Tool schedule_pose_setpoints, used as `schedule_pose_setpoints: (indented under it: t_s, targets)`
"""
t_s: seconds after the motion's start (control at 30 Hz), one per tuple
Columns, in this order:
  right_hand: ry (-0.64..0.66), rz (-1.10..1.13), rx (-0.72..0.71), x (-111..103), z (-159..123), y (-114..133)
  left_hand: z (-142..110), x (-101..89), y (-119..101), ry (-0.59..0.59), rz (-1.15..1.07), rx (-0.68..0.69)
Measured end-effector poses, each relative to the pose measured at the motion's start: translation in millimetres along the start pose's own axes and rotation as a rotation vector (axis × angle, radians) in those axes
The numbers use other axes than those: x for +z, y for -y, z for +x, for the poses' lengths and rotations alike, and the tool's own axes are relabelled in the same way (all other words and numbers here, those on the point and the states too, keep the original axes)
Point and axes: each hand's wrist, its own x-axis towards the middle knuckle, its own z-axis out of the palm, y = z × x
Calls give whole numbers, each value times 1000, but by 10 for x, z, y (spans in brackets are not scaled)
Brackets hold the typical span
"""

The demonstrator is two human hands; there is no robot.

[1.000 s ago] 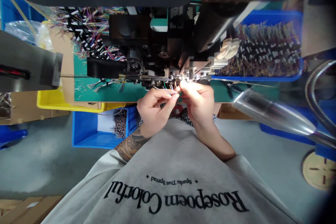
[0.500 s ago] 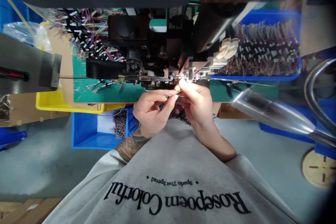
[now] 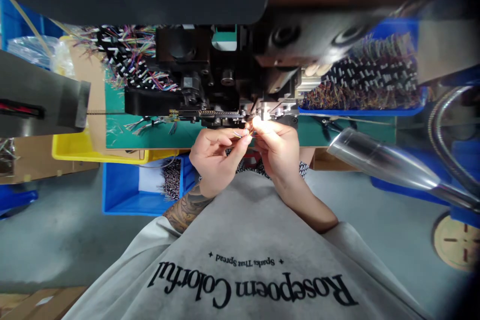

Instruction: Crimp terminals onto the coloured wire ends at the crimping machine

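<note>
Thin coloured wires point(image 3: 237, 135) are pinched between the thumb and fingers of my left hand point(image 3: 217, 157). My right hand point(image 3: 279, 145) is closed on wires of the same bundle, its fingertips in bright light at the front of a dark machine point(image 3: 225, 77). Glare and the fingers hide the wire ends at the right fingertips. A metal terminal strip point(image 3: 210, 112) runs into the machine from the left, just above my hands. Several wire pieces point(image 3: 142, 124) lie on the green mat point(image 3: 187, 136) left of my left hand.
Bundled wires with white ends point(image 3: 131, 62) lie at the back left. A blue tray point(image 3: 390, 111) of similar bundles stands at the right. A metal lamp point(image 3: 375, 155) reaches in from the right. Yellow point(image 3: 75, 152) and blue bins point(image 3: 122, 207) stand at the left.
A bolted dark block at the machine's upper right now sits lower, covering the cylinder seen before. My right hand has shifted slightly left and down; the wires between my hands have turned a little.
</note>
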Motion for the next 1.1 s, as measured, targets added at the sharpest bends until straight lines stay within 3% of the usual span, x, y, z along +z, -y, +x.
schedule_pose_setpoints:
  t_s: [0.2,0.3,0.43,0.73,1.1]
  targets:
    - [8,-179,-181,-142,-84,-49,37,-140,-56,130,-1,-266]
    - [20,-283,-191,-212,-126,6,79,-197,-110,238,-34,-425]
    - [59,-246,-184,-234,-164,98,114,-235,-170,360,-64,-560]
    - [24,-223,-212,-217,-272,177,88,-253,-282,500,-107,-693]
    - [54,-80,-192,-214,-352,225,107,-117,-551,448,-158,-727]
